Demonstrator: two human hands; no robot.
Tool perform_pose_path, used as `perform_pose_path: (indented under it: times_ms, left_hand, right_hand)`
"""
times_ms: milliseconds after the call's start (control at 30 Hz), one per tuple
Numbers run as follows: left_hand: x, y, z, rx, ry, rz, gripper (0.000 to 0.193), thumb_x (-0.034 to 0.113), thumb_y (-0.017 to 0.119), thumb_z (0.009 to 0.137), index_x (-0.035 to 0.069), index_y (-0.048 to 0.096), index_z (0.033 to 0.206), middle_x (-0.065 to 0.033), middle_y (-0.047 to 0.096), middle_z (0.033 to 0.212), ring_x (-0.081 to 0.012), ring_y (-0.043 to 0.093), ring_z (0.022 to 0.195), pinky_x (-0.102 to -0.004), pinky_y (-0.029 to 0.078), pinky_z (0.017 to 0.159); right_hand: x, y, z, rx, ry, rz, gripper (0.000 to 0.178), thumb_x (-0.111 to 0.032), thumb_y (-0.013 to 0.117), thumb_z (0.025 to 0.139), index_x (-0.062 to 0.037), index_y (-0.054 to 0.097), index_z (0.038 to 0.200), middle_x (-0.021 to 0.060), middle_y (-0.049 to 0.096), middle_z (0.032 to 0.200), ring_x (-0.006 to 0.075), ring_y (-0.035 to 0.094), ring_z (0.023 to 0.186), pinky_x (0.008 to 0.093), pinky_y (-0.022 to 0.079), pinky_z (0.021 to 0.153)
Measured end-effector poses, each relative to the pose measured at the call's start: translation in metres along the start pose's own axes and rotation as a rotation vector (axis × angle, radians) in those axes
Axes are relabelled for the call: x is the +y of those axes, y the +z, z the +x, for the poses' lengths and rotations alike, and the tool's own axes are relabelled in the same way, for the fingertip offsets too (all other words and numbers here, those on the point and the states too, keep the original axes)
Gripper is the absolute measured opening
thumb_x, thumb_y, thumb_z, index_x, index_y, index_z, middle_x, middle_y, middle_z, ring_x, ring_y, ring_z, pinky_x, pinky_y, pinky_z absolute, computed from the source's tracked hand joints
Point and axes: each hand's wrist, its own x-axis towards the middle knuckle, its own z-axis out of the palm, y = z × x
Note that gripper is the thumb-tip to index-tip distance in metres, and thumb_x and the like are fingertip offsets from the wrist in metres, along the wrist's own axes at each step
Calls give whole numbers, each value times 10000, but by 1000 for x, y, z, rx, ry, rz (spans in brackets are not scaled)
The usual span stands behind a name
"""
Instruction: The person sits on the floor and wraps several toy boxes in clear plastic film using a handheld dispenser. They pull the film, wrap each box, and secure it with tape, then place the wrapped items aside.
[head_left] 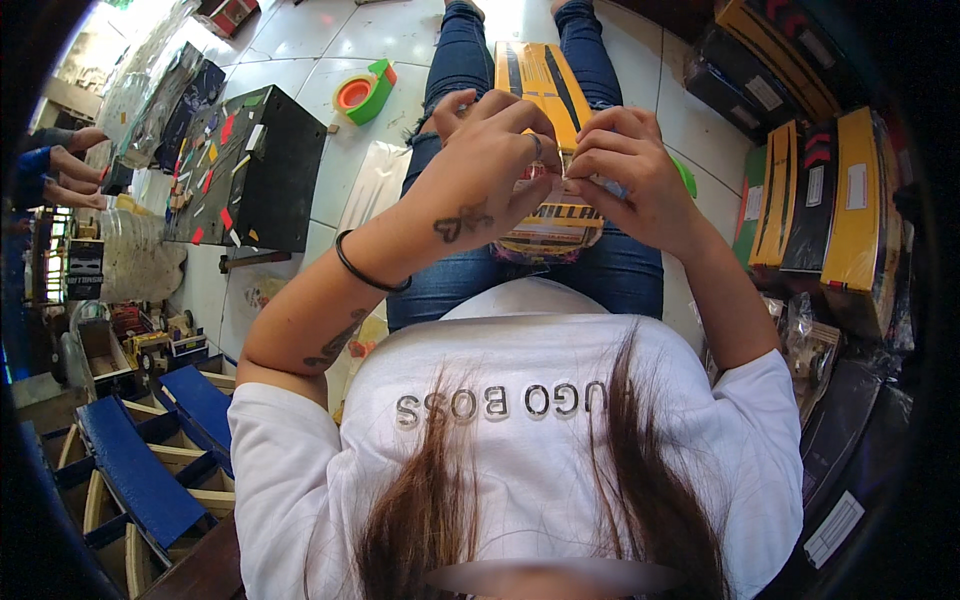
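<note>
A long yellow-and-black package [540,85] lies across my lap between my thighs, its near end shiny with clear plastic wrap [550,240]. Over its middle, my left hand [505,145] is closed, thumb and fingertips pinched together at the wrap. My right hand [625,170] pinches close beside it, the fingertips of both hands almost meeting. What lies right between the fingertips is small and partly hidden, but it looks like the clear plastic. A green object [686,178] shows just beyond my right wrist.
On the tiled floor to the left stand a green tape dispenser [365,92] and a black box [270,165] dotted with coloured scraps. Blue-panelled wooden pieces [140,470] and toy trucks sit nearer left. Yellow and black boxes [855,210] line the right. Another person's limbs [75,165] show far left.
</note>
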Motion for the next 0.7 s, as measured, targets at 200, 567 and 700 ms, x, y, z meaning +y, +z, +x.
perform_pose_path:
  times_ms: [200,567,700]
  left_hand:
    - [-14,8,11,-286,-357,-386,193,207,646,884,22,673,931,-71,560,1121,-246,495,1118,-362,317,1014]
    - [-2,-2,1,-117,4,56,80,194,683,830,142,698,888,-14,624,925,-203,549,1059,-535,153,1072]
    - [-2,6,-3,6,86,103,61,177,705,796,135,694,839,-2,645,854,-197,564,1033,-499,189,1057]
  right_hand:
    - [-14,16,-13,264,-62,-281,270,-246,728,776,-129,675,1013,-15,624,989,172,542,1030,425,306,951]
    - [-4,18,-13,62,-116,-339,132,-187,690,790,-102,689,891,-13,639,983,163,523,1084,435,274,1011]
    - [1,3,-3,-85,-103,-260,172,-230,689,802,-102,673,915,8,633,982,185,512,1112,427,264,1025]
